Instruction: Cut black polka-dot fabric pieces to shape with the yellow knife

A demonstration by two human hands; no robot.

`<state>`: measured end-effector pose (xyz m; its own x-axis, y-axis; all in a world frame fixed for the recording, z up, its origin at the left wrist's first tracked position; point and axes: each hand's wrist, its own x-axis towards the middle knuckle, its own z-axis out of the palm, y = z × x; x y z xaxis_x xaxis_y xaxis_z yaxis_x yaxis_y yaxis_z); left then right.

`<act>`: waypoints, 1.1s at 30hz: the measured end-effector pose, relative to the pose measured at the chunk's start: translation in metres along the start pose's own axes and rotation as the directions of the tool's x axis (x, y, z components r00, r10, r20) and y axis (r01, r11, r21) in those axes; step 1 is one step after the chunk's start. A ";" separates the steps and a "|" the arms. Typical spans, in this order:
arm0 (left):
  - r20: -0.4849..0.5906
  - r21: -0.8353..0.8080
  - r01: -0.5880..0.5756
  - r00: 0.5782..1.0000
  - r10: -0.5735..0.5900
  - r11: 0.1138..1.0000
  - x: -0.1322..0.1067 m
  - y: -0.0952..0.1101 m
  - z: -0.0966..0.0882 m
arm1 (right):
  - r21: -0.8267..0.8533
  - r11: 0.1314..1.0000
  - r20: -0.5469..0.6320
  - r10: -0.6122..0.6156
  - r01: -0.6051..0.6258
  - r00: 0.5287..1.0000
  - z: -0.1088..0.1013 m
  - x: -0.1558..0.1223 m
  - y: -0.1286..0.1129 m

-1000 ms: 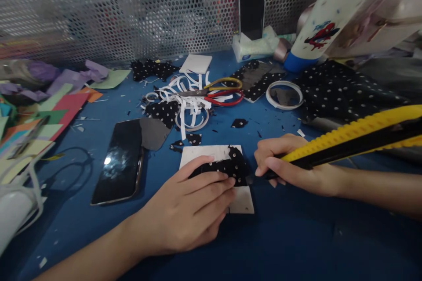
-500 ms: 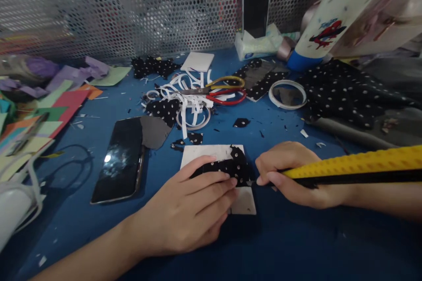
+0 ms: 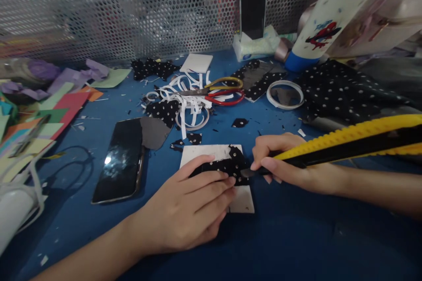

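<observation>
My left hand (image 3: 184,206) lies flat with its fingers stretched over a piece of black polka-dot fabric (image 3: 235,158). Under that fabric is a white card (image 3: 242,199), part of which the hand hides. From the right, my right hand (image 3: 283,158) is closed round a yellow-and-black utility knife (image 3: 316,153). The knife's grey blade tip rests at or just over the fabric's right edge, close to my left fingertips; I cannot tell whether it touches.
A phone (image 3: 120,162) lies on the left. Behind the hands are scissors (image 3: 227,92) on white paper strips (image 3: 184,114), a tape ring (image 3: 270,103) and fabric scraps. A bottle (image 3: 329,26), another phone (image 3: 253,4) and dotted cloth (image 3: 346,92) stand or lie farther back.
The knife's handle has swung up and its flat side turned more to view. Its tip has moved slightly left over the fabric. My left hand has stayed in place.
</observation>
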<state>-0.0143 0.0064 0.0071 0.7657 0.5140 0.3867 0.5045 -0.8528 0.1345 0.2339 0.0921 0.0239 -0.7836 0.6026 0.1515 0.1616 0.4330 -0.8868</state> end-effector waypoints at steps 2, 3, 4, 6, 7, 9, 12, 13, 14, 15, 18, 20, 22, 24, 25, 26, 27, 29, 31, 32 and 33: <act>0.006 0.000 -0.001 1.000 0.001 1.000 0.001 0.000 -0.001 | -0.023 0.999 0.008 0.026 -0.026 1.000 0.000 0.001 0.000; 0.008 -0.001 -0.001 1.000 0.001 1.000 0.001 0.000 -0.002 | -0.027 0.999 0.005 0.035 -0.035 0.999 0.001 0.001 0.000; 0.005 -0.001 0.002 1.000 -0.002 1.000 0.001 0.001 -0.002 | -0.025 0.999 -0.006 0.047 -0.047 0.999 0.001 0.001 0.000; 0.002 0.001 0.007 1.000 -0.007 1.000 0.002 0.001 -0.003 | 0.000 0.996 -0.031 0.089 -0.089 0.996 0.001 0.000 0.000; 0.001 0.000 0.007 1.000 -0.007 1.000 0.002 0.001 -0.003 | 0.013 0.994 -0.040 0.110 -0.109 0.993 0.002 0.000 0.001; -0.004 -0.003 0.003 1.000 -0.003 1.000 0.002 0.001 -0.003 | 0.033 0.989 -0.061 0.144 -0.142 0.988 0.002 -0.001 0.003; -0.002 0.000 -0.002 1.000 0.002 1.000 0.002 0.001 -0.003 | 0.073 0.986 -0.084 0.157 -0.151 0.984 0.002 -0.002 0.006; 0.002 0.002 -0.005 1.000 0.004 1.000 0.002 0.001 -0.003 | 0.101 0.985 -0.090 0.151 -0.141 0.985 0.002 -0.002 0.007; 0.006 0.003 -0.005 1.000 0.005 1.000 0.001 0.001 -0.002 | 0.131 0.984 -0.094 0.137 -0.125 0.986 0.002 -0.002 0.006; 0.009 0.001 -0.006 1.000 0.006 1.000 0.001 0.000 -0.002 | 0.159 0.982 -0.086 0.116 -0.101 0.990 0.002 -0.002 0.006; 0.007 -0.009 -0.006 1.000 0.006 1.000 0.000 0.000 -0.002 | 0.141 0.988 0.018 0.055 -0.057 0.998 0.000 -0.001 0.002; 0.004 -0.010 -0.001 1.000 0.001 1.000 0.000 0.000 -0.002 | 0.056 0.996 0.076 0.059 -0.063 0.995 0.000 0.000 0.000; 0.010 -0.006 -0.003 1.000 0.003 1.000 0.000 0.000 -0.003 | 0.001 0.997 0.054 0.082 -0.082 0.995 0.000 0.001 -0.001; 0.028 -0.002 -0.007 1.000 0.007 1.000 0.000 0.000 -0.003 | 0.005 0.995 0.005 0.096 -0.096 0.995 0.001 0.001 0.000; 0.031 -0.002 -0.008 0.999 0.008 1.000 0.000 0.000 -0.003 | 0.017 0.995 -0.009 0.100 -0.100 0.995 0.001 0.000 0.000; 0.027 -0.003 -0.009 1.000 0.009 1.000 0.000 0.000 -0.003 | 0.034 0.994 -0.015 0.105 -0.104 0.994 0.001 0.000 0.001; 0.019 -0.004 -0.007 1.000 0.007 1.000 0.001 0.000 -0.003 | 0.057 0.993 -0.013 0.109 -0.108 0.994 0.001 0.000 0.001; -0.002 -0.006 -0.005 1.000 0.005 1.000 0.002 0.000 -0.003 | 0.095 0.990 0.009 0.102 -0.102 0.995 0.000 -0.001 0.002; -0.012 -0.009 -0.007 1.000 0.007 1.000 0.003 0.000 -0.003 | 0.083 0.993 0.043 0.082 -0.085 0.996 0.000 0.000 0.002; -0.015 -0.007 -0.007 1.000 0.007 1.000 0.003 0.000 -0.004 | 0.064 0.995 0.055 0.079 -0.082 0.995 0.000 0.000 0.002; -0.014 -0.005 -0.009 1.000 0.008 1.000 0.003 0.000 -0.004 | 0.047 0.996 0.057 0.079 -0.081 0.995 0.000 0.001 0.002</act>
<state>-0.0134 0.0079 0.0123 0.7641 0.5054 0.4009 0.4961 -0.8576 0.1356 0.2336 0.0929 0.0225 -0.8016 0.5953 0.0558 0.1967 0.3507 -0.9156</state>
